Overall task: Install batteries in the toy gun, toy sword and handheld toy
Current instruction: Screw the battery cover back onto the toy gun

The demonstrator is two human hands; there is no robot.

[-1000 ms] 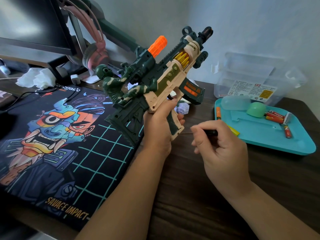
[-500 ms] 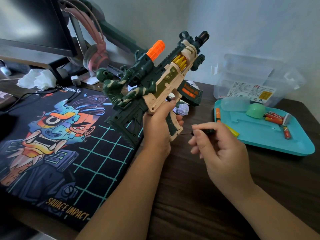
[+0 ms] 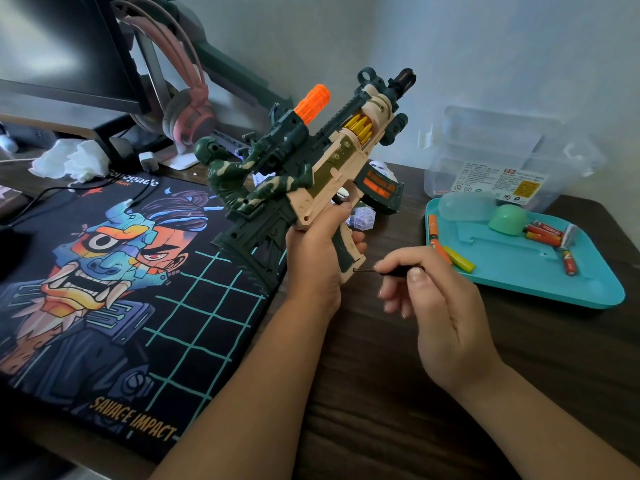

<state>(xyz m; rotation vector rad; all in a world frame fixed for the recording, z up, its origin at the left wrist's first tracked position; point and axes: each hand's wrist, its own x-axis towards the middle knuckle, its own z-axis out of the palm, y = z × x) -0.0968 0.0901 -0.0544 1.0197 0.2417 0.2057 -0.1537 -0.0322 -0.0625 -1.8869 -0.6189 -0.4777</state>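
**Toy gun** [image 3: 311, 174]: camouflage green and tan, being held up above the desk. The muzzle is pointing up and away, and the stock is hanging low over the desk mat [image 3: 104, 271].

**Left hand** [image 3: 313, 251]: fingers are curling round the pistol grip, holding the gun steady.

**Right hand** [image 3: 440, 306]: thumb and forefinger are pinching the black handle of a small screwdriver [image 3: 391, 270], with the other fingers curling loosely below. The tip is sitting against the base of the grip, where the battery cover seems to be.

**Tray** [image 3: 519, 282]: teal, lying on the desk to the right and holding loose batteries [image 3: 543, 233], several red-orange and one yellow.

**Progress, as judged:** the gun's cover screw is being worked, though loosening or tightening cannot be told. Nor can it be seen whether cells are sitting inside. The sword and handheld toy are not showing as such, so both appear to be waiting.
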